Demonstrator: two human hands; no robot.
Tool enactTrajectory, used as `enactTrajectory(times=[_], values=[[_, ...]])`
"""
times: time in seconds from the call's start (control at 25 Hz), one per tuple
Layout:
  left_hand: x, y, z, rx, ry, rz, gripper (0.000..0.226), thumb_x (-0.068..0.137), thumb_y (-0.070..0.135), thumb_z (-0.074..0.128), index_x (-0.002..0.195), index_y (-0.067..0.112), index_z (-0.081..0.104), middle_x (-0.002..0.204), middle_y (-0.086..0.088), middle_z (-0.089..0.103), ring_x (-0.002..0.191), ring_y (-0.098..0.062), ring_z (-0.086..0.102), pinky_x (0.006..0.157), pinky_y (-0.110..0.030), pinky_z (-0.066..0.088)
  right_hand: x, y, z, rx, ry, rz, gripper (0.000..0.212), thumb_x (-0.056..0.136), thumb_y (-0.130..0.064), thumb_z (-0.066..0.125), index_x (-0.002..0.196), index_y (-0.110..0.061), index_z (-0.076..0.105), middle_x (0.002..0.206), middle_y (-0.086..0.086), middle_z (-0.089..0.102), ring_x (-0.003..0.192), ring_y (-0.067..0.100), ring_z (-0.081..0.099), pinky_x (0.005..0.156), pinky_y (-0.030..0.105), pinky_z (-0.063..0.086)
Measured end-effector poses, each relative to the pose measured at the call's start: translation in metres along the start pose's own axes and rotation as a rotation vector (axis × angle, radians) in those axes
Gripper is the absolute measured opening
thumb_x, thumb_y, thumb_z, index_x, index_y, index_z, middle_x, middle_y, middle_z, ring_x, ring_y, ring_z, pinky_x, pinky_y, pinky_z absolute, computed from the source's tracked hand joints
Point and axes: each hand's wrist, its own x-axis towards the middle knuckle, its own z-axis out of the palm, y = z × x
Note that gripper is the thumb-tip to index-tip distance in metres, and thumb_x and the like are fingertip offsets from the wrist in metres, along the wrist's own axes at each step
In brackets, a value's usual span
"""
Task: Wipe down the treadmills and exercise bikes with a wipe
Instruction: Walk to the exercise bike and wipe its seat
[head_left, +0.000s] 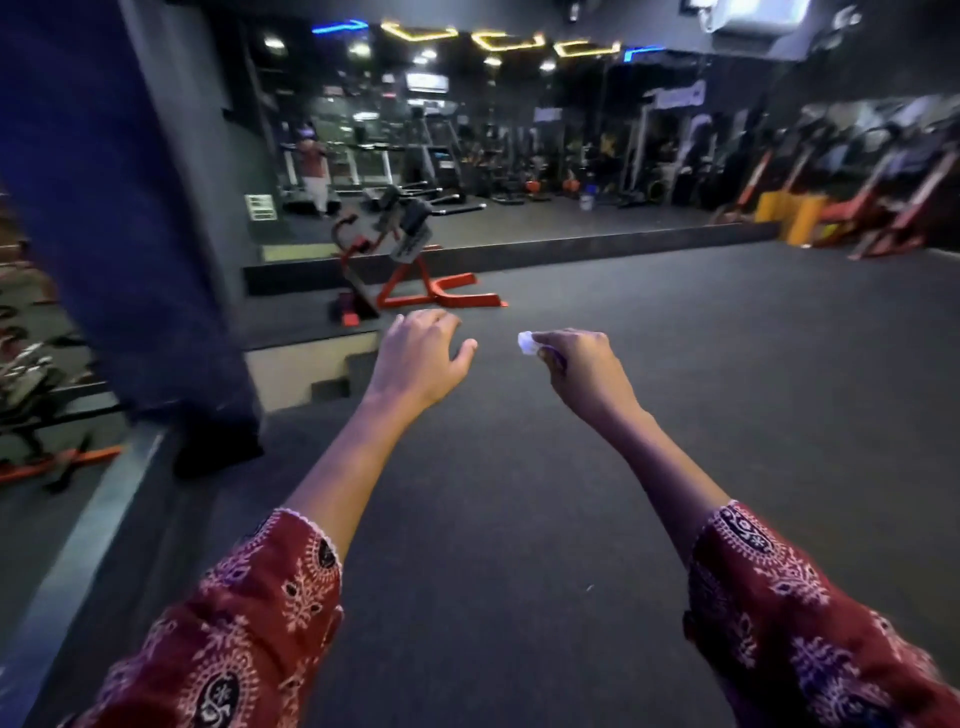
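Both my arms, in red patterned sleeves, reach forward over a dark rubber gym floor (675, 415). My right hand (582, 364) is curled and pinches a small white wipe (526, 343), which sticks out past the fingers. My left hand (421, 358) hovers beside it with relaxed, spread fingers and holds nothing. Treadmills (358, 166) show far off in the mirror wall. No treadmill or exercise bike is within reach of either hand.
A red-framed exercise machine (415, 260) stands ahead on the left by a low step (519, 254) under the mirror. A dark pillar (130, 234) rises at left, with steps (332, 379) beside it. Red machines (883, 208) and yellow boxes (789, 213) line the right wall.
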Motion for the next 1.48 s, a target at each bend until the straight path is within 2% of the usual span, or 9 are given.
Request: enactTrajectory(times=[0.2,0.4,0.56,0.72,0.92,1.04,1.32,1.48], values=[[0.113,0.028,0.099,-0.127,-0.132,0.113,0.042,0.094,0.033,0.055,0.125,0.005,0.059,0.13,-0.011,0.058,0.123,-0.026,0.049,0.108,-0.039,0.032,0.079,0.116,0.012,-0.033,0.071,0.163,0.026,0.094,-0.008,0.054,0.114,-0.013,0.07,0.104,0.01,0.071,0.1,0.034,0.062,0.075,0.039,0.051],[0.222,0.04,0.198,-0.205,-0.146,0.177,0.041,0.095,0.034,0.053,0.126,0.007,0.059,0.131,-0.011,0.058,0.124,-0.026,0.048,0.102,-0.03,0.031,0.145,0.207,0.034,-0.108,0.114,0.197,0.026,0.093,-0.007,0.055,0.112,-0.013,0.071,0.107,0.007,0.072,0.102,0.031,0.063,0.076,0.042,0.053],[0.321,0.07,0.29,-0.287,-0.23,0.293,0.041,0.094,0.034,0.054,0.125,0.007,0.059,0.13,-0.011,0.057,0.124,-0.027,0.048,0.106,-0.034,0.031,0.204,0.304,0.04,-0.187,0.226,0.284,0.023,0.092,-0.008,0.059,0.11,-0.012,0.072,0.105,0.008,0.072,0.101,0.032,0.064,0.075,0.041,0.053],[0.416,0.126,0.359,-0.336,-0.244,0.393,0.042,0.095,0.034,0.053,0.126,0.007,0.059,0.132,-0.011,0.056,0.126,-0.026,0.047,0.107,-0.035,0.031,0.25,0.391,0.025,-0.275,0.297,0.381,0.023,0.091,-0.01,0.06,0.111,-0.012,0.072,0.106,0.009,0.072,0.102,0.033,0.064,0.077,0.044,0.054],[0.494,0.231,0.46,-0.401,-0.353,0.6,0.043,0.096,0.035,0.051,0.129,0.008,0.056,0.133,-0.009,0.055,0.127,-0.025,0.045,0.11,-0.037,0.029,0.268,0.528,-0.01,-0.383,0.381,0.531,0.024,0.089,-0.004,0.06,0.109,-0.008,0.072,0.104,0.013,0.072,0.099,0.036,0.066,0.078,0.048,0.055],[0.537,0.303,0.524,-0.439,-0.36,0.682,0.044,0.096,0.036,0.05,0.13,0.008,0.056,0.135,-0.009,0.054,0.128,-0.025,0.044,0.109,-0.036,0.028,0.274,0.615,-0.041,-0.439,0.408,0.598,0.024,0.089,-0.003,0.059,0.109,-0.008,0.072,0.106,0.013,0.071,0.1,0.036,0.065,0.079,0.048,0.054],[0.669,0.499,0.635,-0.54,-0.377,0.786,0.044,0.097,0.035,0.049,0.131,0.008,0.055,0.137,-0.007,0.052,0.129,-0.023,0.042,0.109,-0.034,0.028,0.333,0.813,-0.156,-0.552,0.439,0.726,0.029,0.093,-0.003,0.052,0.117,-0.009,0.068,0.116,0.01,0.069,0.109,0.032,0.061,0.084,0.044,0.052],[0.728,0.576,0.707,-0.557,-0.386,0.798,0.044,0.097,0.035,0.05,0.13,0.007,0.055,0.137,-0.01,0.052,0.129,-0.025,0.042,0.107,-0.034,0.028,0.362,0.915,-0.181,-0.532,0.414,0.766,0.03,0.093,-0.003,0.051,0.117,-0.01,0.068,0.114,0.009,0.069,0.106,0.032,0.063,0.082,0.045,0.053]])
